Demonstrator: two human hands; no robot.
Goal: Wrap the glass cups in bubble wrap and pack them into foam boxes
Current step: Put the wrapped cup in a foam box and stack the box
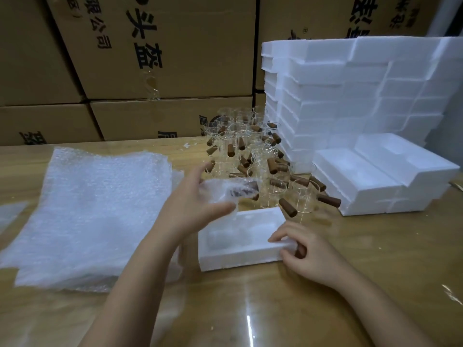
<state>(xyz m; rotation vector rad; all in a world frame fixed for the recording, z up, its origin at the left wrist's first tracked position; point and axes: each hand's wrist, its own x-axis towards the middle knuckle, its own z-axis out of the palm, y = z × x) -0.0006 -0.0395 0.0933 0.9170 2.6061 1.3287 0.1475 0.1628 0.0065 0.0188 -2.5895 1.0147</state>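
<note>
My left hand (193,206) holds a bubble-wrapped glass cup (229,190) just above the far left part of an open white foam box (240,254) on the wooden table. Its brown wooden handle shows dimly through the wrap. My right hand (300,249) grips the box's right end, fingers curled over the rim. Something pale and blurred lies in the box's cavity; I cannot tell what it is. A stack of bubble wrap sheets (92,216) lies to the left. Several bare glass cups with brown handles (255,159) stand behind the box.
Tall stacks of white foam boxes (350,96) rise at the back right, with two open foam halves (380,176) in front of them. Brown cardboard cartons (155,58) wall off the back. A clear plastic scrap (451,294) lies at the table's right edge.
</note>
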